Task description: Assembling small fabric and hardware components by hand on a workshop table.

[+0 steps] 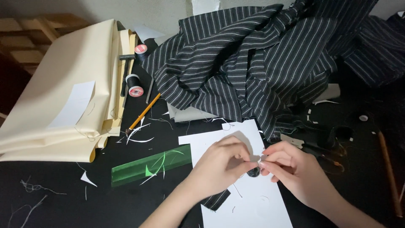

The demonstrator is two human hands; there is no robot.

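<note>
Together, the left hand (221, 162) and right hand (295, 169) pinch a small dark button (253, 172), each grip nearly closed on it; it sits over white paper (249, 202) on the black worktop (55, 202); a green ruler (149, 164) lies left, striped fabric (253, 59) behind.

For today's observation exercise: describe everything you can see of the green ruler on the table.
The green ruler is a flat, see-through strip that looks like plastic. It lies on the black table, tilted so its right end sits higher in the picture, left of the white paper. Thin white paper trimmings lie curled across it. Neither hand touches it; the left hand is the nearer one.
</note>
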